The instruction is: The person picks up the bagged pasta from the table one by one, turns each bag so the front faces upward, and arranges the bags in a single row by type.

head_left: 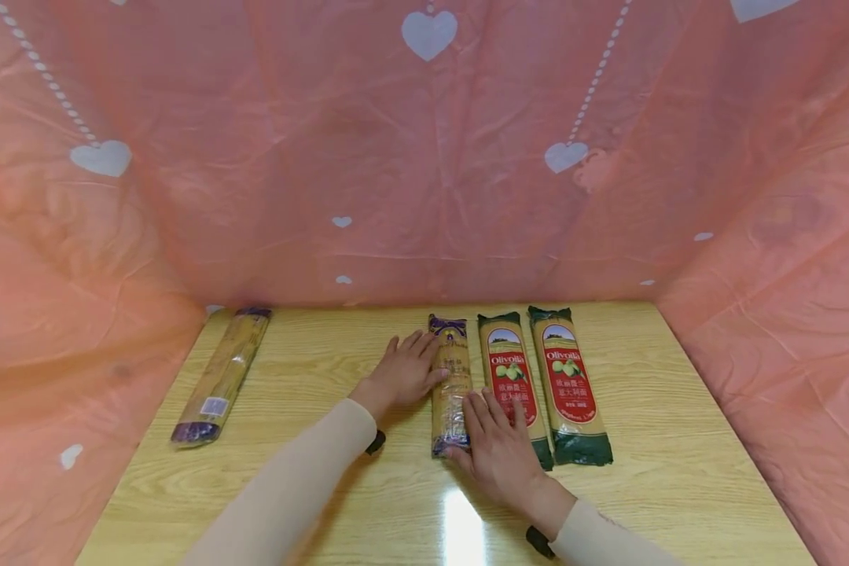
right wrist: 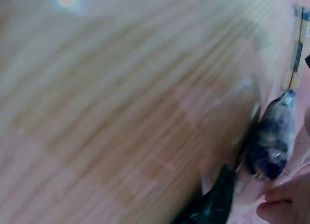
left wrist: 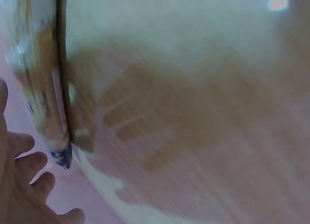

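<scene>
A spaghetti pack with purple ends (head_left: pixel 451 393) lies lengthwise on the table between my hands. My left hand (head_left: pixel 405 371) is at its left edge, fingers spread and thumb over the wrapper. The pack's side also shows in the left wrist view, beside the loosely extended fingers (left wrist: pixel 29 161). My right hand (head_left: pixel 498 452) lies by its lower right side, thumb at the purple bottom end (right wrist: pixel 269 156). The right fingers point forward and overlap a green-ended Olivoila spaghetti pack (head_left: pixel 507 346), hiding part of its label. Neither hand is curled round a pack.
A second Olivoila pack (head_left: pixel 569 385) lies to the right, roughly parallel. Far left, another purple-ended spaghetti pack (head_left: pixel 226 369) lies at a slant. The wooden table (head_left: pixel 325 346) meets a pink heart-patterned cloth (head_left: pixel 431 157) at its back and sides.
</scene>
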Demonstrator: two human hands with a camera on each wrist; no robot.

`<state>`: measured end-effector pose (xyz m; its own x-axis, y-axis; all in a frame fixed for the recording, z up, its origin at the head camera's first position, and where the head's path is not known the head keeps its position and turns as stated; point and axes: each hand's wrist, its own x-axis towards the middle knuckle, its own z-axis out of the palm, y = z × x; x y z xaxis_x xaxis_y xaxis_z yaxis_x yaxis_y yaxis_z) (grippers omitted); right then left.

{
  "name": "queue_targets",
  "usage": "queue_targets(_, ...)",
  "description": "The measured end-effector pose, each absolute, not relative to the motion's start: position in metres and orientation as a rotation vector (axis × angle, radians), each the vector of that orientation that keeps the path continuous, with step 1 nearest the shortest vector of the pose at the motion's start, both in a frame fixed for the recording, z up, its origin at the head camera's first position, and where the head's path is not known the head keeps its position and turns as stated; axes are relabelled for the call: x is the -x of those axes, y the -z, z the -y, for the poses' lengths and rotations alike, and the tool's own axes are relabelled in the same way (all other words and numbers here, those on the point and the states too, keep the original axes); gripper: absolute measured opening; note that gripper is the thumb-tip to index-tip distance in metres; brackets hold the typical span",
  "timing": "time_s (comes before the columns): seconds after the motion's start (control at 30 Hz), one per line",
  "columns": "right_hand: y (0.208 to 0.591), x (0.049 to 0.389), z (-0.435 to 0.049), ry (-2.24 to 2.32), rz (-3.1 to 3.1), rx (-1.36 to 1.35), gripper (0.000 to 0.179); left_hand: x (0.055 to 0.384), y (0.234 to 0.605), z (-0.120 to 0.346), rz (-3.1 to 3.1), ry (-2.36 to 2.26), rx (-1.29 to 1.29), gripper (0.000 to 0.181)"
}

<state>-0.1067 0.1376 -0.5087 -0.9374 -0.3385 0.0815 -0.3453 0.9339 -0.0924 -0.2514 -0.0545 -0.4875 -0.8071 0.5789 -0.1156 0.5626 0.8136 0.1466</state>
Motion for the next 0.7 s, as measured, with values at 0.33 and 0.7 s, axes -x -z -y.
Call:
queue_targets(0.33,0.507,0.095,-0.133,-0.198,3.18,-0.556,0.091,0.22,0.49,0.066,-2.709,-0.184,-0.92,0.093)
queue_targets(0.7,0.511,0.097,-0.131,-0.208,3.176,-0.547,0.089,0.223,0.488,0.067,-2.647,-0.201,-0.947,0.091)
